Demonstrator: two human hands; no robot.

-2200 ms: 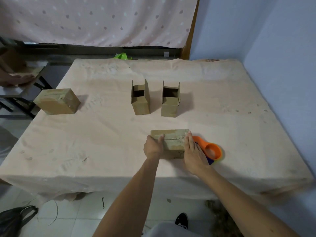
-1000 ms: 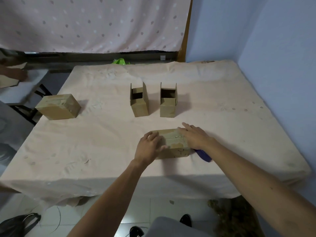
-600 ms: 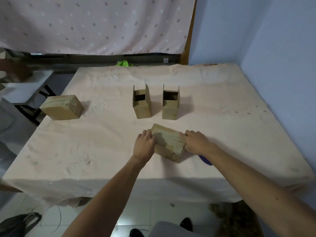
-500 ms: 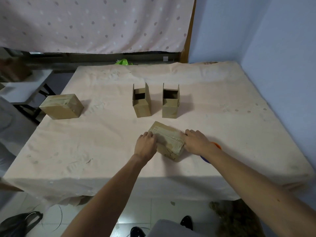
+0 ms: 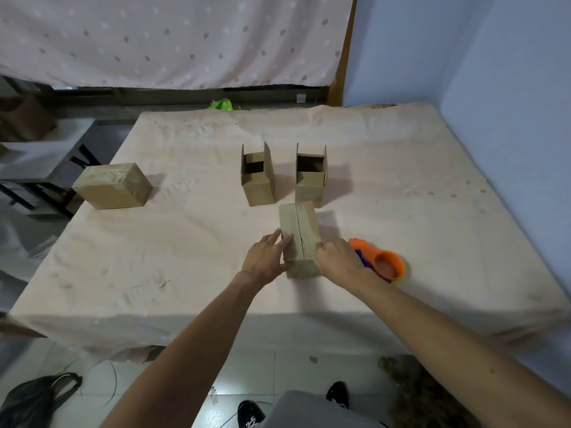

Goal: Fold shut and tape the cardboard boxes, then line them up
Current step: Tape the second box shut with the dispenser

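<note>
A closed cardboard box lies near the table's front, its long side pointing away from me and an untaped seam running along its top. My left hand presses straight fingers against its left side. My right hand curls its fingers on the near right corner. Behind it stand two open boxes, a left one and a right one, both with flaps upright. A taped shut box sits at the table's left edge. An orange tape dispenser lies just right of my right hand.
The table is draped in a pale pink cloth. A blue wall runs along the right side and a dotted curtain hangs behind. A small side table stands off to the left, a black bag on the floor.
Both hands have turned the near box from crosswise to lengthwise, so its seam now points away from me. My right hand has shifted off the tape dispenser, which shows again.
</note>
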